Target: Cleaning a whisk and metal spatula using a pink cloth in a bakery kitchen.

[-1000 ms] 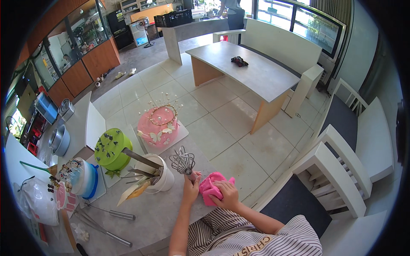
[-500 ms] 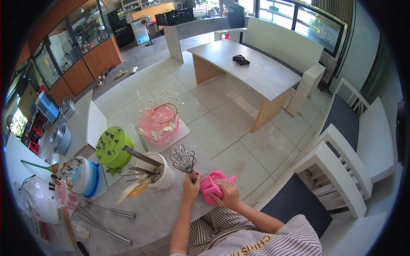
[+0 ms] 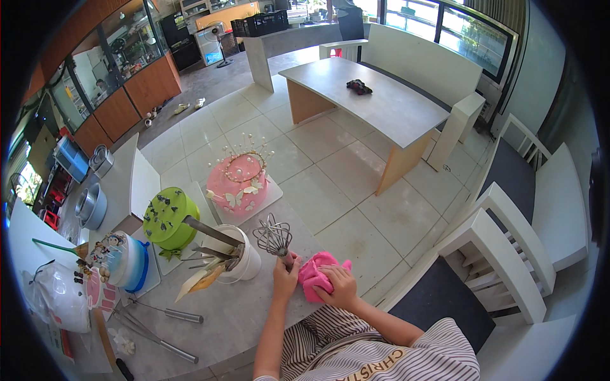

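A wire whisk (image 3: pixel 274 237) stands with its loops up, its handle gripped in my left hand (image 3: pixel 285 277) near the table's front right edge. Just to the right, my right hand (image 3: pixel 339 286) is closed on a bunched pink cloth (image 3: pixel 314 273), which lies close beside the whisk's handle. Left of the whisk is a white bucket (image 3: pixel 248 263) holding several spatulas and other tools (image 3: pixel 219 236). Two more metal-handled tools, one a whisk (image 3: pixel 179 351) and one thinner (image 3: pixel 184 315), lie on the grey table (image 3: pixel 232 317).
Behind the bucket stand a pink cake (image 3: pixel 236 185) with pearls and butterflies, a green cake (image 3: pixel 170 219) and a blue-white cake (image 3: pixel 124 263). A plastic bag (image 3: pixel 60 295) and a long knife (image 3: pixel 105 336) lie at left. White chairs (image 3: pixel 492 260) flank my right side; another table (image 3: pixel 381 108) stands beyond.
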Tool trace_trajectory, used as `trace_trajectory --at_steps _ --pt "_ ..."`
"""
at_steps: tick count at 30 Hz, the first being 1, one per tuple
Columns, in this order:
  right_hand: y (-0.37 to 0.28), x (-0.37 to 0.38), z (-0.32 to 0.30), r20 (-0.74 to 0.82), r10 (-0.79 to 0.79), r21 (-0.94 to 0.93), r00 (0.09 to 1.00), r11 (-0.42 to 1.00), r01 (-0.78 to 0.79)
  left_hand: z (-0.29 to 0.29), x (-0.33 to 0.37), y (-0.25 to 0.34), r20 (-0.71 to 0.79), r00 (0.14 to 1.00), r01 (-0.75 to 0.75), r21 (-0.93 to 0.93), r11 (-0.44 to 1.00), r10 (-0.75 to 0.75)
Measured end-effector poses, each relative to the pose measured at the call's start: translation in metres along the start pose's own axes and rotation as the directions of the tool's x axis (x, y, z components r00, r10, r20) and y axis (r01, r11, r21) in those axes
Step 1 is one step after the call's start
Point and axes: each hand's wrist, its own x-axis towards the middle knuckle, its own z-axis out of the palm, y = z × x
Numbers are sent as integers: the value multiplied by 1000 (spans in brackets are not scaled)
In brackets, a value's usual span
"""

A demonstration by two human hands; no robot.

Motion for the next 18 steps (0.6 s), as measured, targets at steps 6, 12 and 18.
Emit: trace_trajectory --at_steps 6,12,18 --pt "3 -2 1 16 2 7 1000 1000 -2 0 0 6 13 1000 20 3 1000 -20" --pt "1 -2 1 18 6 9 1000 1000 -6 -1 0 0 8 1000 15 6 1000 -15" --pt "-1 1 0 0 -3 12 1000 1000 3 -1 0 0 8 1000 23 10 1000 -23"
